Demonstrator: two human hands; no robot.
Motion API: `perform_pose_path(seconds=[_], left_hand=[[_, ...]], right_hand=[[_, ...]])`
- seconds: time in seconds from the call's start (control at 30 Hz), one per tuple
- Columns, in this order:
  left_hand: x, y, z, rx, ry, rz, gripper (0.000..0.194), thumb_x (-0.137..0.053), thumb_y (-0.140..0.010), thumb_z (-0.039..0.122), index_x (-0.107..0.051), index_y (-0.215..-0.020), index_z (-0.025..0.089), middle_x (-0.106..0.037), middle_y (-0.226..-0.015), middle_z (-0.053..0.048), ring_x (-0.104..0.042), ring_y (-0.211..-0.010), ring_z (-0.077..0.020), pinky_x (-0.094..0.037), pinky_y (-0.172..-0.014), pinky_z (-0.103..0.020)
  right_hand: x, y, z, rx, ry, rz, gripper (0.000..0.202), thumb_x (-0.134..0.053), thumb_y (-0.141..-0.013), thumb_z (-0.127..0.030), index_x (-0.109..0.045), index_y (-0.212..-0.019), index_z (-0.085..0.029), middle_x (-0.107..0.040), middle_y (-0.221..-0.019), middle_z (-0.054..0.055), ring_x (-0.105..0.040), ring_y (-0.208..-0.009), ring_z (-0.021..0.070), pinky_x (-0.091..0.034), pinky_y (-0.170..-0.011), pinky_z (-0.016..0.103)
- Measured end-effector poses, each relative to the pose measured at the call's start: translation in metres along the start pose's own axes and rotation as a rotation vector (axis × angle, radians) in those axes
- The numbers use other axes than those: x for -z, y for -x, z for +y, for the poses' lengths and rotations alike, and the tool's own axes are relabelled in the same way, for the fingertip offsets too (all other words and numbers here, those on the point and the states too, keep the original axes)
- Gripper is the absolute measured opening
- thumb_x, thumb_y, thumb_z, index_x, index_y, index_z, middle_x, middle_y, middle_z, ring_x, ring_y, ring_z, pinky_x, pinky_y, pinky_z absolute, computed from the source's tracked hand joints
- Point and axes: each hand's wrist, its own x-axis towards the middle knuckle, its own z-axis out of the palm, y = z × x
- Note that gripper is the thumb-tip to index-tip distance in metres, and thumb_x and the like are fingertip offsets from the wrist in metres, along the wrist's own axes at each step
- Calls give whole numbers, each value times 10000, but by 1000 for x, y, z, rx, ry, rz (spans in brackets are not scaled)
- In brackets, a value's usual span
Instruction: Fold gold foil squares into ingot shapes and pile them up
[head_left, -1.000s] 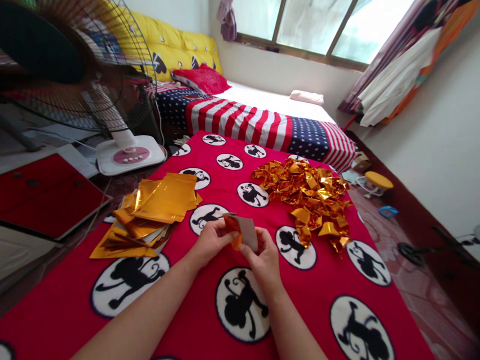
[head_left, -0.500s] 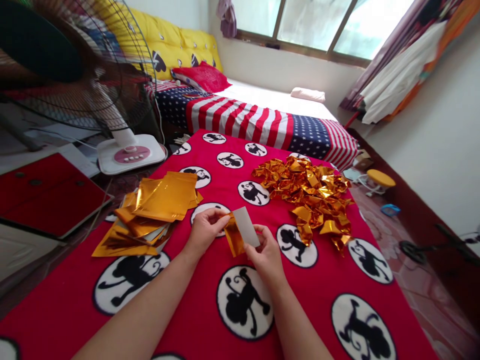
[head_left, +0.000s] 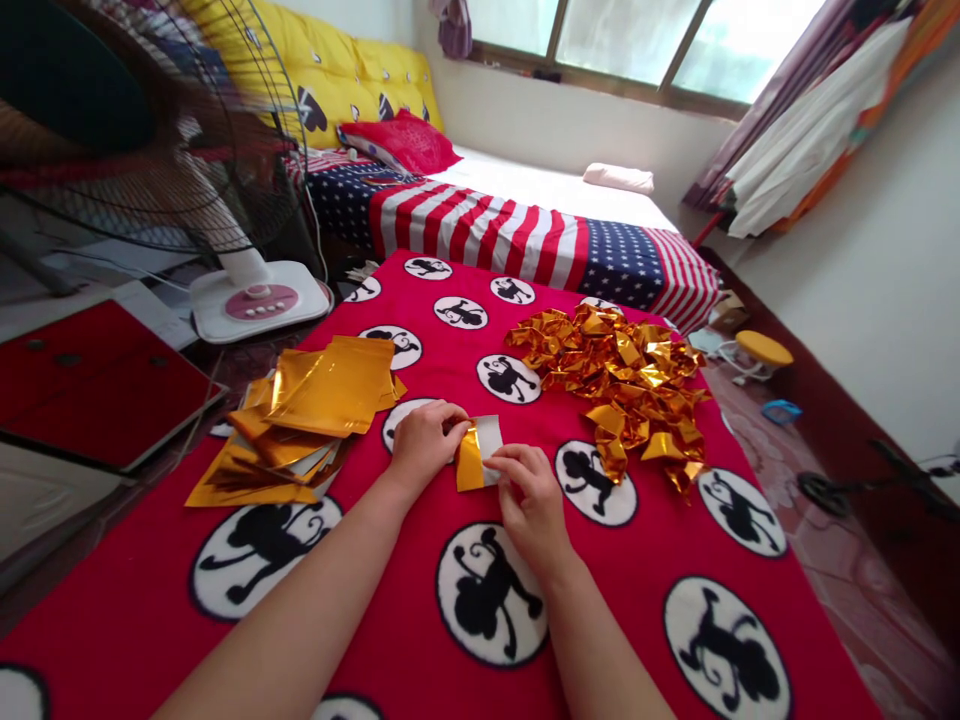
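Between my hands is a small sheet of gold foil paper (head_left: 471,468), partly folded so that a pale strip of its back shows on the right. My left hand (head_left: 427,436) pinches the sheet's upper left edge between thumb and fingers. At its right side, the thumb and fingers of my right hand (head_left: 529,495) close on the pale strip. Left of my hands lies a loose stack of flat gold foil sheets (head_left: 330,390). To the right, a heap of folded gold foil pieces (head_left: 630,370) spreads over the cloth.
A red cloth with monkey prints (head_left: 600,610) covers the table. An electric fan (head_left: 259,300) stands at the left. Beyond the table is a bed with a striped, starred cover (head_left: 480,220). A yellow stool (head_left: 763,347) is on the floor at right.
The foil sheet has come down flatter and its pale strip looks narrower and more upright. My right hand's fingers have shifted onto the strip; my left hand moved slightly right and up.
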Motion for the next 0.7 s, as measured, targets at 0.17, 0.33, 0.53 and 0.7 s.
perform_pose_path(seconds=[0.17, 0.33, 0.53, 0.7], left_hand=[[-1, 1, 3, -54, -11, 81, 215, -657, -777, 167, -660, -987, 212, -617, -961, -33, -601, -820, -167, -470, -734, -280], [11, 11, -4, -297, 177, -185, 65, -637, -820, 175, -698, -810, 194, -630, -863, -34, -586, -866, -167, -469, -809, -293], [35, 16, -5, -354, 213, -472, 285, -715, -723, 182, -720, -1003, 237, -618, -1030, -47, -556, -994, -196, -459, -903, -321], [41, 19, -1, -345, 174, -502, 425, -637, -646, 53, -676, -1033, 225, -603, -1108, -50, -537, -1068, -214, -418, -990, -346]], right_hand=[[-8, -1, -2, -28, 92, -109, 360, -552, -730, -25, -685, -991, -234, -630, -1005, 36, -527, -930, 210, -424, -826, 361], [-6, -2, 0, -51, 94, -127, 379, -544, -724, -31, -699, -991, -249, -627, -987, 33, -529, -918, 211, -413, -815, 356], [-2, -1, 2, -66, 45, -149, 395, -582, -701, -52, -688, -1018, -261, -619, -1031, 27, -534, -956, 216, -413, -847, 362], [0, -2, 3, -75, 7, -160, 365, -593, -699, -54, -676, -991, -257, -624, -1032, 23, -543, -964, 215, -415, -869, 364]])
